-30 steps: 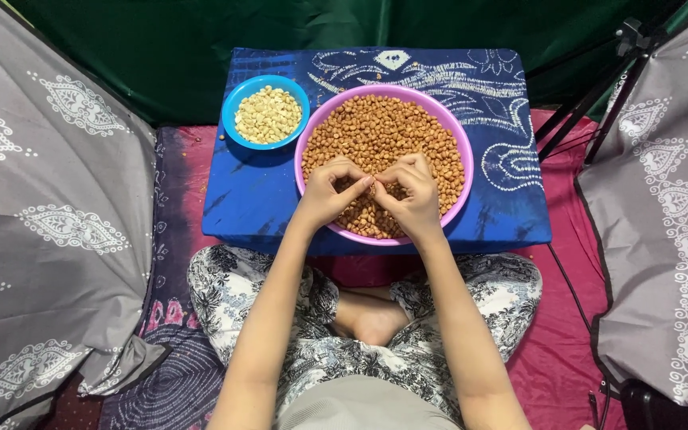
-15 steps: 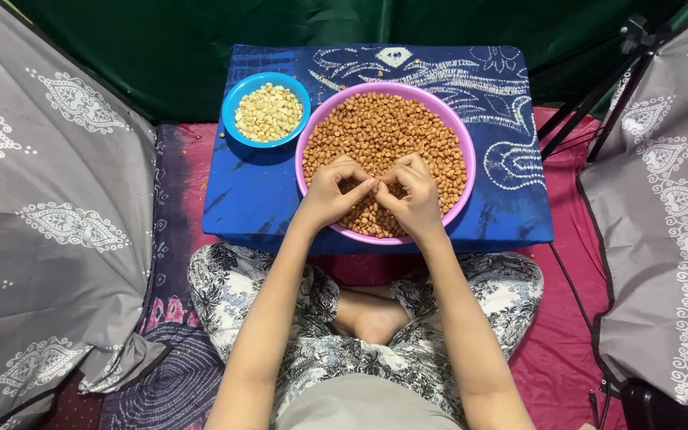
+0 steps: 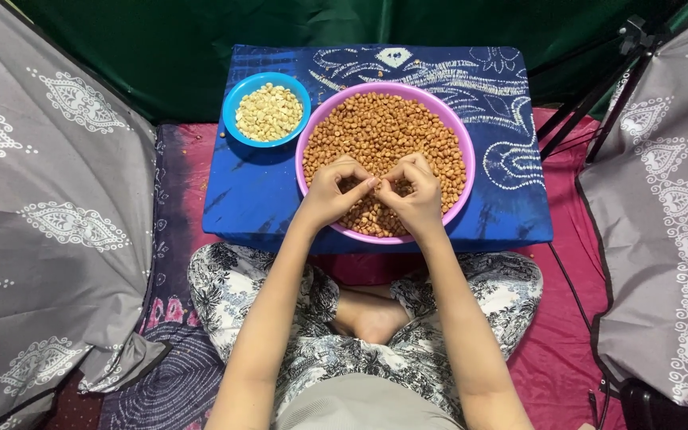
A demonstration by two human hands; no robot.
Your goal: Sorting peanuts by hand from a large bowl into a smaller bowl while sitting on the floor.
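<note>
Down on the floor, a magenta mat [image 3: 575,334] spreads under everything, with grey patterned cloth panels [image 3: 49,215] hanging at both sides and a dark green sheet [image 3: 185,40] behind. A person sits cross-legged on the mat in black-and-white flowered trousers [image 3: 232,295], facing a low counter [image 3: 256,199] draped in a blue cloth with white swirling print. A black tripod [image 3: 599,95] leans in at the far right, beside the counter.

On the counter, near its middle, sits a big pink bowl [image 3: 465,143] filled almost to the rim with brown, skin-on peanuts [image 3: 384,127]. Just beside it, to the left and a little further back, stands a smaller blue bowl [image 3: 232,99] holding pale, skinned peanuts [image 3: 268,113]; the two rims look close, though whether they touch is hard to tell.

Both forearms reach forward over the near rim of the pink bowl. The left hand [image 3: 330,193] and the right hand [image 3: 417,196] hover just above the brown peanuts at the near side of the bowl, fingers curled in and fingertips brought together so the two hands meet at the middle. They seem to pinch something very small between the thumbs and forefingers, probably a single peanut, but it is hidden by the fingers and too small to make out. A few stray bits lie on the mat left of the counter.
</note>
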